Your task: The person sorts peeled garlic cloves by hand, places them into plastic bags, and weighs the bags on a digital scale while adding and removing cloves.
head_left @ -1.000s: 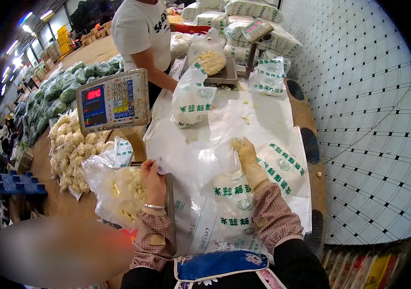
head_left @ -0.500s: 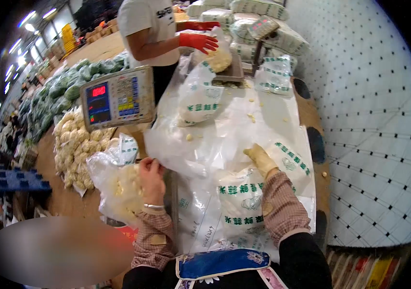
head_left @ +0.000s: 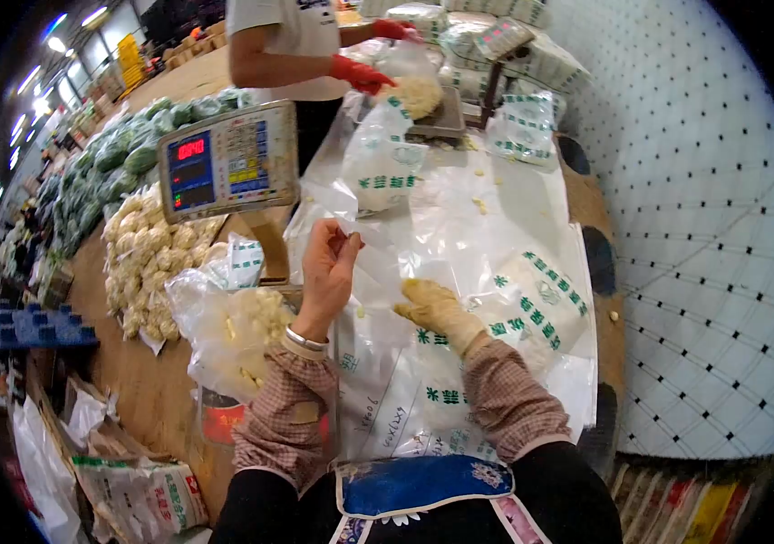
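Note:
My bare left hand (head_left: 328, 272), with a bracelet at the wrist, is raised near the table's left side. Its thumb and fingers pinch the edge of a clear plastic bag (head_left: 385, 265). To its right, my right hand (head_left: 441, 313) in a yellowish glove closes on the bag's other side, partly hidden by its own fingers. Beneath that hand lies a white bag with green print (head_left: 446, 376). Another printed bag (head_left: 541, 304) rests to the right. Left of my left forearm is an open clear bag of peeled garlic cloves (head_left: 256, 331).
A scale display (head_left: 228, 163) with red digits stands at left. Across the table (head_left: 459, 213), a co-worker in red gloves (head_left: 364, 72) handles a garlic bag (head_left: 414, 95) on another scale. Filled printed bags (head_left: 382, 163) and loose cloves lie on the table. Piled garlic (head_left: 147, 263) is at left.
My left hand has moved up and right, away from the garlic bag, with the plastic. My right hand has shifted left and slightly down. The co-worker's hands have moved, and the scale digits differ.

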`<state>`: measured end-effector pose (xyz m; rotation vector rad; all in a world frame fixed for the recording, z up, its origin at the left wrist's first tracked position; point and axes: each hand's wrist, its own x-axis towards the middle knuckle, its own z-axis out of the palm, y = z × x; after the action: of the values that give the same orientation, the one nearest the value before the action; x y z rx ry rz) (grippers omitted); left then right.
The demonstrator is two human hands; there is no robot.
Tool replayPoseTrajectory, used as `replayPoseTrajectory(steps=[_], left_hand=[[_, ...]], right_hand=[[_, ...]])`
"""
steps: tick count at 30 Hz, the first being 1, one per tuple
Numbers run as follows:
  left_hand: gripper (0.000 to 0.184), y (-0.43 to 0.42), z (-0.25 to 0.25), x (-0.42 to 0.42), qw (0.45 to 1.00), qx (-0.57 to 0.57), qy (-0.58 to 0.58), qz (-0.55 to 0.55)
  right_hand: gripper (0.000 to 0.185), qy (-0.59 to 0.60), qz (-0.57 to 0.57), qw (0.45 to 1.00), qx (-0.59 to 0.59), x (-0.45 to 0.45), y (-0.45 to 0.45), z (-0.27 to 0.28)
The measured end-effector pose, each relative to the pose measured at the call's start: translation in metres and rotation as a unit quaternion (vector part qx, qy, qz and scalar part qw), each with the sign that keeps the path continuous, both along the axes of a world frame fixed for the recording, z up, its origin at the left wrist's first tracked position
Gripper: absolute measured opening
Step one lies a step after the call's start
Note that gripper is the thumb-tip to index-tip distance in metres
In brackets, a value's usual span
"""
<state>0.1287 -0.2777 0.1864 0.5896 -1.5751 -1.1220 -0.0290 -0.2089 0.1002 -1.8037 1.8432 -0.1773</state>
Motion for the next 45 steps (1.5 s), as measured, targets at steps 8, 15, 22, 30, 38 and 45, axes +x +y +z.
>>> replayPoseTrajectory(steps=[8, 15, 22, 30, 38, 45], left_hand=[[0.037, -0.032, -0.147, -0.009, 0.921, -0.205, -0.323, 0.068], [0.033, 0.053, -0.139, -0.039, 0.921, 0.313, -0.2, -0.12], [0.015, 0.069, -0.127, -0.027, 0.927, 0.308, -0.161, -0.139], [0.009, 0.154, -0.032, 0.011, 0.92, 0.283, -0.077, -0.261], [0.008, 0.152, -0.007, -0.009, 0.949, 0.012, -0.268, -0.167], [0.048, 0.194, 0.027, -0.036, 0.919, -0.237, -0.296, -0.11]], right_hand=[[0.059, 0.02, -0.147, 0.95, -0.275, -0.045, 0.064, -0.001], [0.056, 0.036, -0.209, 0.952, -0.219, -0.099, 0.099, -0.019], [0.027, -0.21, -0.258, 0.939, -0.083, -0.104, 0.11, -0.006], [0.016, -0.254, -0.285, 0.881, -0.28, -0.064, 0.225, 0.063], [0.018, -0.032, -0.192, 0.904, -0.381, -0.081, 0.255, 0.079], [0.02, 0.027, -0.092, 0.889, -0.447, -0.077, 0.237, 0.062]])
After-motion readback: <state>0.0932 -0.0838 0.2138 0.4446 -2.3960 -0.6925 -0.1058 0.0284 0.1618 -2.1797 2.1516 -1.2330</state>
